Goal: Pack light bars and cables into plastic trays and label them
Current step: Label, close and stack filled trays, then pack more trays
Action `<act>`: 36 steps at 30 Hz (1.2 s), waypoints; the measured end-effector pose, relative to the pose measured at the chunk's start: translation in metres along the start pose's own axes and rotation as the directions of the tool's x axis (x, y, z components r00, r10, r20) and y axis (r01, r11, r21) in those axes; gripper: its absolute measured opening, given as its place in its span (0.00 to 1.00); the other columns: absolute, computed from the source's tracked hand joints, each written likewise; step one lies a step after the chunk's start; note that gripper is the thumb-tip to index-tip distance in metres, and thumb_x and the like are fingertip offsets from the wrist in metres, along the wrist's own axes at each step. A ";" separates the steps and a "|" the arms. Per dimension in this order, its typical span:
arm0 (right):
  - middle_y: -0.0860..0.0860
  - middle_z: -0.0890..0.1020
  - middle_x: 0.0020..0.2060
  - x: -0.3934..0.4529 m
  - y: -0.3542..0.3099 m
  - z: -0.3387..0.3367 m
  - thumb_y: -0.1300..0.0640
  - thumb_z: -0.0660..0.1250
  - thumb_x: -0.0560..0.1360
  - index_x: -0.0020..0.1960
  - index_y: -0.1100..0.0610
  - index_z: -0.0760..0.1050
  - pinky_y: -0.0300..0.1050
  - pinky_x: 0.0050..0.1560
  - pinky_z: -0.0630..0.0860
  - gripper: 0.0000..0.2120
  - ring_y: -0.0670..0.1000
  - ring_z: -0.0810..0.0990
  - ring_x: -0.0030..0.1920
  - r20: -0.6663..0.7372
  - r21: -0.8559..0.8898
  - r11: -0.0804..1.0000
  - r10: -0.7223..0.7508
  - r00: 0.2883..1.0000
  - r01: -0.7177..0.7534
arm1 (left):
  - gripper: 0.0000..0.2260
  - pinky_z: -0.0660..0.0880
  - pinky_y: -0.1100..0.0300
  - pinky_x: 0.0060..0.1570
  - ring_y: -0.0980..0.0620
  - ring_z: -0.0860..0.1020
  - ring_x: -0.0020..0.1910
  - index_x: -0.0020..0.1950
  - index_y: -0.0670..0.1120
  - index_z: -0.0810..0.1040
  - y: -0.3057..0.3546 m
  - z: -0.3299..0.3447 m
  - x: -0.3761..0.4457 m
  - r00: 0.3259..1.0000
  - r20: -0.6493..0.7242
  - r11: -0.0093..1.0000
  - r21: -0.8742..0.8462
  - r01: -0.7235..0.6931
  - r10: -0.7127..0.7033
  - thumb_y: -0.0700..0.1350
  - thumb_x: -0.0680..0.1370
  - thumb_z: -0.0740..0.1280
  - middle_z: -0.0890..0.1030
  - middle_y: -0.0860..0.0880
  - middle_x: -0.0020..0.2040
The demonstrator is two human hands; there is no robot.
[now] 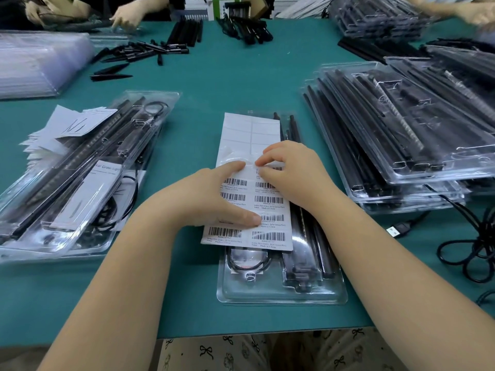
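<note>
The label sheet (249, 183) is lying on top of a clear plastic tray (281, 293) in the middle of the green table (214, 76). Its barcode stickers are reading "Made in China" and what looks like "Plant Grow Li..."; the upper rows are already peeled bare. The left hand (211, 194) is pressing flat on the sheet, its grip spread, thumb lying across a lower sticker. The right hand (292, 170) is pinching the edge of one sticker, its grip closed on that label. Black light bars (321, 250) and a coiled cable (249, 261) are showing through the tray. To the left, a packed tray is carrying a card reading "Grow Light" (107, 170). A stack of filled trays (401, 135) is crowding the right side, with open table between the piles.
</note>
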State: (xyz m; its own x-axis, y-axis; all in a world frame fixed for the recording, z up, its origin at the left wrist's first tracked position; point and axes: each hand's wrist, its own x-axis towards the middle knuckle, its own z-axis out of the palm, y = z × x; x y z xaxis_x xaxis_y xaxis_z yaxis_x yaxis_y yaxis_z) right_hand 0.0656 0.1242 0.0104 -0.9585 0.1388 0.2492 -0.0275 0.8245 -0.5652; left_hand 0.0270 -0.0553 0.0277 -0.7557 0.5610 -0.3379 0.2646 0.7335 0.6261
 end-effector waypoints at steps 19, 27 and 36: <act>0.46 0.79 0.59 0.003 -0.003 0.007 0.55 0.59 0.79 0.58 0.50 0.80 0.52 0.64 0.65 0.13 0.54 0.68 0.61 0.055 -0.233 0.968 -0.083 0.995 0.093 | 0.51 0.65 0.74 0.41 0.72 0.71 0.48 0.74 0.67 0.56 -0.001 0.001 0.000 1.000 -0.022 1.000 -0.021 -0.004 0.003 0.64 0.54 0.76 0.70 0.71 0.52; 0.46 0.81 0.53 0.003 -0.005 0.004 0.57 0.59 0.78 0.53 0.50 0.81 0.51 0.57 0.70 0.13 0.52 0.73 0.56 0.075 -0.225 0.968 -0.094 0.993 0.109 | 0.52 0.65 0.73 0.43 0.70 0.71 0.50 0.74 0.67 0.55 -0.003 0.000 0.002 1.000 -0.023 1.000 -0.023 -0.008 0.007 0.65 0.54 0.76 0.72 0.70 0.53; 0.51 0.71 0.64 -0.003 -0.001 0.002 0.57 0.61 0.75 0.67 0.55 0.71 0.38 0.59 0.57 0.20 0.54 0.64 0.65 -0.135 0.036 0.990 0.140 0.981 -0.137 | 0.52 0.66 0.71 0.41 0.70 0.72 0.47 0.76 0.61 0.57 -0.003 -0.001 0.006 0.991 -0.131 0.999 -0.047 -0.017 0.011 0.63 0.55 0.77 0.71 0.63 0.58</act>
State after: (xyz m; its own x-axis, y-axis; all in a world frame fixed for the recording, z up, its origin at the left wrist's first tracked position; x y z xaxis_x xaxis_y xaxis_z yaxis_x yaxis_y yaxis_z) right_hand 0.0682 0.1221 0.0086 -0.9058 0.3257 0.2710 0.0935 0.7775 -0.6219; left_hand 0.0217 -0.0545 0.0242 -0.8248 0.5139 -0.2360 0.2492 0.7050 0.6640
